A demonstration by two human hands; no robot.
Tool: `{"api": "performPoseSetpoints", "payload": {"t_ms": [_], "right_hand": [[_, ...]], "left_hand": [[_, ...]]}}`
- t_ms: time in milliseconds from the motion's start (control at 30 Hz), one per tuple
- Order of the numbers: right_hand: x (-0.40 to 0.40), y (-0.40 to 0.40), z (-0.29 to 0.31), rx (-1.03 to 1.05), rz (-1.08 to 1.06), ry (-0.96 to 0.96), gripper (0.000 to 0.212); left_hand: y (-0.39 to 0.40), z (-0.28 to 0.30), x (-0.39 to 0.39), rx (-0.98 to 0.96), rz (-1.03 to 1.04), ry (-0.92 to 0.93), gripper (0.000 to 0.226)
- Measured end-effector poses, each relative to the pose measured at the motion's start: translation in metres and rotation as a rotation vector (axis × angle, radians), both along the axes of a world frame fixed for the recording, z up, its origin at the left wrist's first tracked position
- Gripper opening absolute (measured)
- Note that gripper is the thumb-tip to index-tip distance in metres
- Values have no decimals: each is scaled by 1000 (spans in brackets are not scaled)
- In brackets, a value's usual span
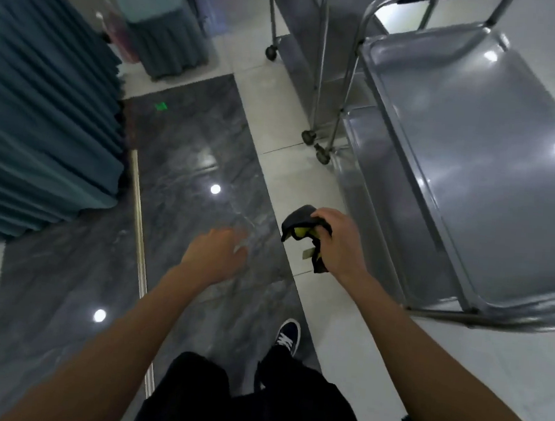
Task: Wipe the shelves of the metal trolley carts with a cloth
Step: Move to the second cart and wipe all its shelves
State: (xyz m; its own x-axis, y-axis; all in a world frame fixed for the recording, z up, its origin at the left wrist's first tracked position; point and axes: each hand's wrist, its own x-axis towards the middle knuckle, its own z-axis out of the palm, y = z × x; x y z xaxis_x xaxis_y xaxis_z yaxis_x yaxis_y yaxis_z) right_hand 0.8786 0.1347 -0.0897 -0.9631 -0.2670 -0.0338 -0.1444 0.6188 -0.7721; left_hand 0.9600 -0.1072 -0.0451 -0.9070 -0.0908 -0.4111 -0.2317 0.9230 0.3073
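Approach step: right hand [340, 242] fingers curled gripping bunched cloth [301, 227], left hand [218, 252] empty, finger state unclear from blur; next needs cloth on near trolley's top shelf [473, 152].

Floor [279, 87] was glossy pale tile with a dark grey marble strip [189, 176] running through it, ceiling lights reflected as bright spots. Brass-coloured trim [139, 219] edged the strip's left side. Teal pleated skirting [38, 108] hung at left; another teal-draped piece [163, 35] stood further back, blurred.
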Motion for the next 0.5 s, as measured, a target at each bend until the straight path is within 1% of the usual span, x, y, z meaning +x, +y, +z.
{"api": "performPoseSetpoints", "payload": {"t_ms": [133, 200, 300, 400, 500], "right_hand": [[-17, 4, -5, -35, -166, -12, 27], [-21, 4, -11, -36, -215, -24, 27], [-33, -5, -17, -53, -286, -79, 26], [-52, -27, -19, -46, -341, -78, 28], [-74, -54, -25, -59, -415, -93, 30]], "left_hand": [[-2, -9, -53, 5, -128, 15, 35], [-4, -15, -75, 1, -174, -31, 35], [-15, -25, -106, 7, -251, -81, 28], [-38, -36, -140, 10, -303, -71, 25], [-67, -47, -187, 37, -382, -43, 32]]}}
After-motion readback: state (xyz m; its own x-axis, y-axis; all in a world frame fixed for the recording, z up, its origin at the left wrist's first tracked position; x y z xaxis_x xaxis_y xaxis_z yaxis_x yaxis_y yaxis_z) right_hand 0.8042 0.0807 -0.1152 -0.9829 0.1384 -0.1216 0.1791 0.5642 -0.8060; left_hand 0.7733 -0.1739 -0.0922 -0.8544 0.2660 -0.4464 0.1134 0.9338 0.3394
